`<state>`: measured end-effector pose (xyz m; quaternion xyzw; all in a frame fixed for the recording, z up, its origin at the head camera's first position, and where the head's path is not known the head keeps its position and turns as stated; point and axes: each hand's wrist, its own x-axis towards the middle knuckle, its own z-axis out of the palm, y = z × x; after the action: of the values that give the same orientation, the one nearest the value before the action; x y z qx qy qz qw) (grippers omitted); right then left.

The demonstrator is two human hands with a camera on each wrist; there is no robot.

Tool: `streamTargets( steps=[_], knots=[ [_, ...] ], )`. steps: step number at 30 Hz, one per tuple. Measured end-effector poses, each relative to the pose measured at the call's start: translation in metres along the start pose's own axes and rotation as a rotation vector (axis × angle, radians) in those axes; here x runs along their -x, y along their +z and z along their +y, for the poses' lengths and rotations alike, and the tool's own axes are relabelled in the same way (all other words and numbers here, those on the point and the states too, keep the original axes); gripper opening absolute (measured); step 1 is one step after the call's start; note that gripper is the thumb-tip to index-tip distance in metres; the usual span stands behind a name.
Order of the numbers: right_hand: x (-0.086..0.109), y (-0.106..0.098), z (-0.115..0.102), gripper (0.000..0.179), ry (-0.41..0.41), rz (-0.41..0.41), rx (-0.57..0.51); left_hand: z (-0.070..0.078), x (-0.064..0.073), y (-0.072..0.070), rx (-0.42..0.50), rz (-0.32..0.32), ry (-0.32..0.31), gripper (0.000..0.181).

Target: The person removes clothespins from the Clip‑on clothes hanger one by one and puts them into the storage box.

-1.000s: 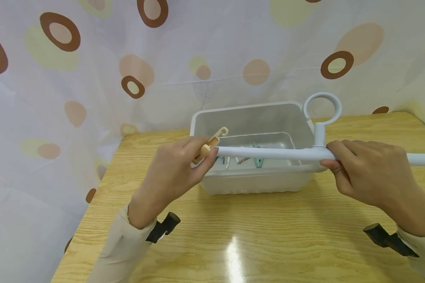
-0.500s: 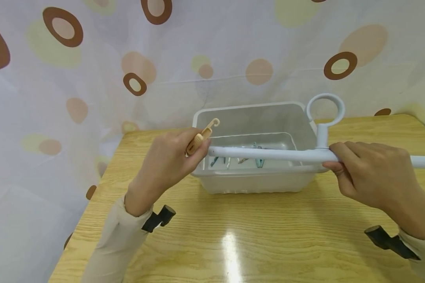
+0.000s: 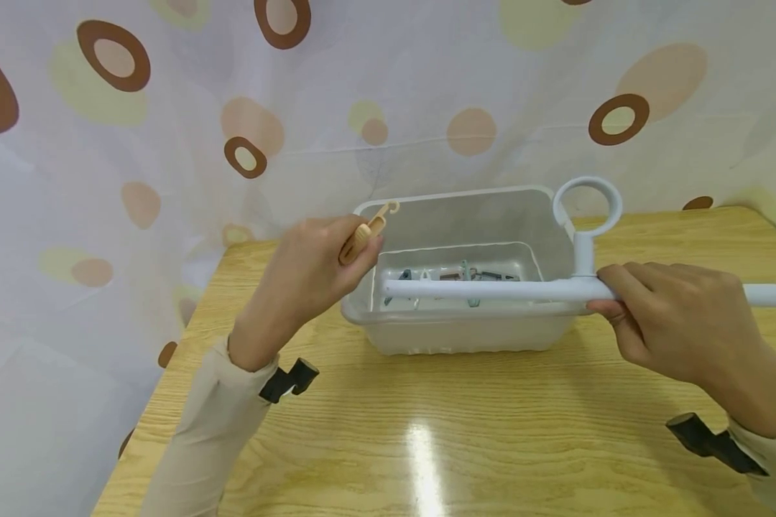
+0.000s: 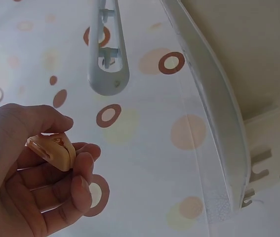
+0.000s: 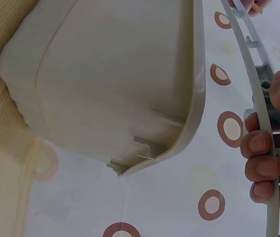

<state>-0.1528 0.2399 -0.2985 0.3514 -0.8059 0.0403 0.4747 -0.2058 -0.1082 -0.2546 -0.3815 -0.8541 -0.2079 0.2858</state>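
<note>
Between thumb and fingers, my left hand pinches a tan plastic clothespin whose small open hook points up and right. The same clothespin shows in the left wrist view, partly covered by the fingers. My right hand grips a pale blue plastic hanger bar, close to the upright ring on its top. In the left wrist view the rounded end of the hanger bar appears hollow underneath with small cross pegs. A gap separates this end from the left fingers.
Behind and below the hanger bar, a translucent white plastic bin stands on the wood-grain table. Several clothespins lie on its floor, partly hidden by the bar. A dotted curtain hangs behind the table.
My left hand has moved up and left, away from the bar's end, with the clothespin still pinched. The bar has dipped slightly, while the right hand stays nearly in place.
</note>
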Motion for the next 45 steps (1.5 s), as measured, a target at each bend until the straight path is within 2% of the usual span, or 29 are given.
streamTargets(
  steps=[10,23,31,41,45],
  knots=[
    [0.003,-0.002,0.000,0.052,-0.005,-0.008,-0.005,-0.007,-0.012,0.005,0.020,-0.032,-0.019,0.037],
    [0.009,-0.001,0.004,0.052,-0.040,-0.010,-0.026,-0.013,-0.027,0.011,-0.012,-0.087,-0.036,0.041],
    [0.010,-0.001,0.003,0.053,-0.045,-0.003,-0.034,-0.024,-0.038,0.020,-0.030,-0.167,-0.098,0.039],
    [0.013,-0.004,0.004,0.051,-0.055,-0.036,-0.036,-0.041,-0.049,0.039,-0.051,-0.309,-0.172,0.037],
    [0.016,-0.004,0.004,0.051,-0.056,-0.037,-0.038,-0.049,-0.050,0.051,-0.084,-0.388,-0.199,0.033]
  ],
)
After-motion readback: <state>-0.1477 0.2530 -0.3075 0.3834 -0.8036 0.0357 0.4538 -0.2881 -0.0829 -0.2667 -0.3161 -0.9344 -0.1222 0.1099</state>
